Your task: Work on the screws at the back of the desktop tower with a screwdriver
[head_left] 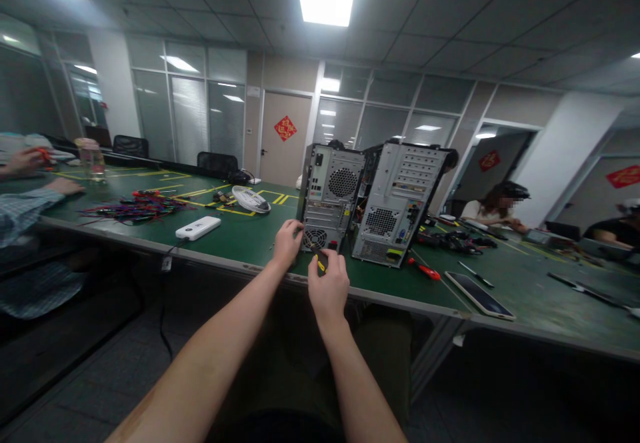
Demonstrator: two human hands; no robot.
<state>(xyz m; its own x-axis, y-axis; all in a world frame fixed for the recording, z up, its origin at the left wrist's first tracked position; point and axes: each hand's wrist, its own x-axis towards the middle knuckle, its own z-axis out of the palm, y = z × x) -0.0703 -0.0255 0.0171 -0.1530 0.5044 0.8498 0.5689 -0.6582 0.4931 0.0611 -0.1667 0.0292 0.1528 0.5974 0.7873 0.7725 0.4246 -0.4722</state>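
The left computer box (325, 213) stands upright on the green surface (247, 238). The left hand (287, 244), fingers curled, is by the box's low edge; I can't tell if it grips. The right hand (330, 283) pinches a yellow-and-black tool (321, 264), which could slip if held loosely.

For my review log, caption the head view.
Left hand at a computer tower, right hand holding a partly yellow tool.

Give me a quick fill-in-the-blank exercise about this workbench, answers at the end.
There are ____ computer cases standing on the table. The table's top is mainly ____. The bright colour on the tool in the right hand is ____. From the wearer's view, the phone lies to the ____ of both cases.
Missing words: two; green; yellow; right.
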